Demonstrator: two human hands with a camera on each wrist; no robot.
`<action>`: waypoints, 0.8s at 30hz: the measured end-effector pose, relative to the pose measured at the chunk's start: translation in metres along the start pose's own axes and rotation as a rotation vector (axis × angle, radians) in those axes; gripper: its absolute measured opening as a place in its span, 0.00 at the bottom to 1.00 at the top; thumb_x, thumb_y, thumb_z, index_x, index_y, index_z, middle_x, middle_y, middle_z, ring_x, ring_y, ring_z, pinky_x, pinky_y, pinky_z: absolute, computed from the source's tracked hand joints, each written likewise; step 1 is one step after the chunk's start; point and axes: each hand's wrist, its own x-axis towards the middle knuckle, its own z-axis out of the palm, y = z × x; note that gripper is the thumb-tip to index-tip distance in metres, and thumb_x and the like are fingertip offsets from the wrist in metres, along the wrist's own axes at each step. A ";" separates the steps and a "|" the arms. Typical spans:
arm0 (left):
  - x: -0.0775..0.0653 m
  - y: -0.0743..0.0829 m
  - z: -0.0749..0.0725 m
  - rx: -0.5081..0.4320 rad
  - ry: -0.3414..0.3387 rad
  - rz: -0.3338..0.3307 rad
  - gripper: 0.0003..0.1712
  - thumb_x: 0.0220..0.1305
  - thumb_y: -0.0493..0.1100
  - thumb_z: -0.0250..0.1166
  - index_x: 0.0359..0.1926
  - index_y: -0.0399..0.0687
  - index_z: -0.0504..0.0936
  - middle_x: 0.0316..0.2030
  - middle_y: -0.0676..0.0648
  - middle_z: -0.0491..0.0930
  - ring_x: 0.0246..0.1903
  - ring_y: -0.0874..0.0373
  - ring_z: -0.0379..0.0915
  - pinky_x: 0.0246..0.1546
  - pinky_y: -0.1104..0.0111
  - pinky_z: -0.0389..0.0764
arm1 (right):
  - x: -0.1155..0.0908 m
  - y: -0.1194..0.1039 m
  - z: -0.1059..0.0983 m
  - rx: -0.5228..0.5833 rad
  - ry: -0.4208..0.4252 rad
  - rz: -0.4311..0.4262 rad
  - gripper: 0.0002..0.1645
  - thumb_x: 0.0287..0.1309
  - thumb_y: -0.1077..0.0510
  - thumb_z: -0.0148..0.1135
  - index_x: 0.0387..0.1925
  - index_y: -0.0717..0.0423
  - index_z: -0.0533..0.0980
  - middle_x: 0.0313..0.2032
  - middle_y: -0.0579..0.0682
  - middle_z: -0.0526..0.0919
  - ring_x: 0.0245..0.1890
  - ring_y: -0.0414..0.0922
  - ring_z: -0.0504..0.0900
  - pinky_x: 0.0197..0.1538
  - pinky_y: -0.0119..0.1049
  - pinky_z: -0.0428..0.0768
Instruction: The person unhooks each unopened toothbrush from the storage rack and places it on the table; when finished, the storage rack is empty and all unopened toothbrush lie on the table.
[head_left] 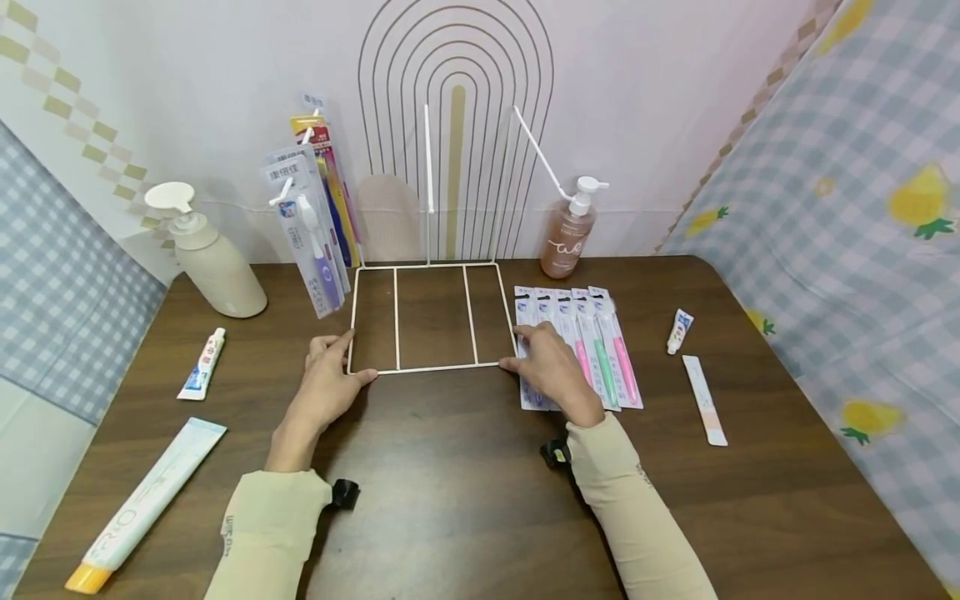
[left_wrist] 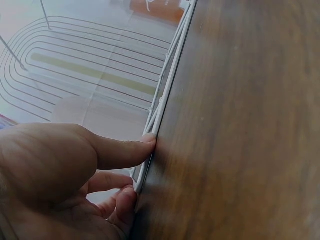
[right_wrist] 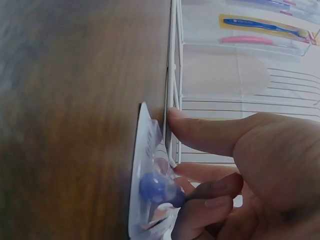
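Note:
A white wire display rack (head_left: 435, 367) stands on the table, its flat base divided by two crossbars and its arms reaching up and forward. My left hand (head_left: 327, 383) grips the base's front left corner between thumb and fingers. At the front right corner, my right hand (head_left: 551, 367) holds the frame the same way, above a row of packaged toothbrushes (head_left: 606, 350). Several more toothbrush packs (head_left: 309, 242) hang from the rack's left arms. In the right wrist view, the curled fingers sit beside a pack (right_wrist: 145, 150) with a blue-purple handle end.
Behind the rack's right side is an amber pump bottle (head_left: 566, 237); a cream pump bottle (head_left: 221, 267) stands back left. Left lie a small toothpaste tube (head_left: 202, 365) and a large white tube (head_left: 153, 500). Right lie another small tube (head_left: 679, 331) and a slim sachet (head_left: 705, 400).

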 end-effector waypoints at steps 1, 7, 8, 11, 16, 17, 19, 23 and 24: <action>-0.001 0.002 0.000 0.003 -0.003 -0.002 0.51 0.79 0.41 0.73 0.90 0.31 0.55 0.80 0.23 0.56 0.72 0.30 0.59 0.78 0.35 0.66 | 0.000 0.000 0.000 -0.001 0.000 0.000 0.45 0.67 0.41 0.84 0.78 0.54 0.80 0.63 0.64 0.84 0.55 0.56 0.84 0.61 0.57 0.86; -0.005 0.008 -0.003 0.010 -0.018 -0.032 0.51 0.81 0.41 0.71 0.91 0.31 0.54 0.81 0.24 0.55 0.72 0.32 0.60 0.78 0.37 0.66 | -0.001 -0.002 -0.002 0.000 0.007 -0.019 0.43 0.67 0.43 0.84 0.77 0.55 0.82 0.61 0.65 0.85 0.55 0.57 0.85 0.61 0.58 0.86; -0.005 0.008 -0.004 0.009 -0.020 -0.033 0.51 0.81 0.41 0.71 0.91 0.31 0.53 0.81 0.24 0.55 0.72 0.33 0.61 0.76 0.38 0.69 | -0.001 -0.003 -0.003 0.003 0.007 -0.020 0.43 0.67 0.43 0.84 0.77 0.55 0.82 0.61 0.65 0.85 0.55 0.57 0.85 0.61 0.58 0.86; 0.001 0.000 -0.009 -0.015 -0.034 -0.039 0.52 0.82 0.43 0.71 0.91 0.32 0.52 0.81 0.24 0.55 0.71 0.33 0.68 0.72 0.43 0.76 | -0.001 -0.004 -0.003 0.004 0.002 -0.018 0.43 0.67 0.42 0.84 0.77 0.54 0.82 0.61 0.65 0.84 0.55 0.57 0.85 0.61 0.58 0.85; 0.010 -0.018 -0.018 -0.058 0.047 -0.015 0.53 0.80 0.47 0.73 0.90 0.29 0.55 0.77 0.22 0.64 0.60 0.40 0.82 0.51 0.63 0.86 | 0.000 -0.002 0.000 0.003 -0.027 0.003 0.44 0.67 0.41 0.83 0.79 0.52 0.81 0.64 0.65 0.83 0.55 0.56 0.84 0.60 0.57 0.85; 0.007 -0.013 -0.022 -0.065 0.079 -0.023 0.54 0.80 0.47 0.73 0.90 0.28 0.54 0.76 0.23 0.66 0.57 0.42 0.82 0.47 0.67 0.84 | 0.001 -0.001 0.001 0.001 -0.029 0.004 0.45 0.68 0.40 0.83 0.79 0.52 0.80 0.64 0.65 0.83 0.55 0.56 0.84 0.60 0.57 0.85; -0.005 0.007 -0.033 -0.083 0.174 -0.026 0.53 0.81 0.48 0.73 0.90 0.29 0.55 0.76 0.23 0.68 0.53 0.47 0.82 0.42 0.74 0.81 | 0.001 -0.002 -0.001 0.004 -0.032 0.002 0.45 0.68 0.41 0.83 0.79 0.53 0.80 0.64 0.65 0.83 0.55 0.56 0.84 0.61 0.57 0.85; -0.019 0.042 -0.049 -0.201 0.438 0.014 0.42 0.81 0.46 0.73 0.87 0.37 0.68 0.73 0.32 0.78 0.47 0.60 0.78 0.40 0.81 0.76 | 0.003 -0.001 -0.001 -0.008 -0.035 -0.007 0.45 0.68 0.41 0.83 0.79 0.54 0.80 0.63 0.66 0.83 0.56 0.57 0.84 0.62 0.58 0.85; -0.020 0.048 -0.052 -0.237 0.502 0.049 0.38 0.81 0.45 0.73 0.84 0.38 0.73 0.70 0.35 0.81 0.44 0.63 0.77 0.40 0.82 0.76 | 0.004 -0.001 -0.001 -0.009 -0.037 -0.009 0.45 0.68 0.41 0.83 0.79 0.54 0.80 0.63 0.66 0.83 0.56 0.57 0.84 0.62 0.59 0.85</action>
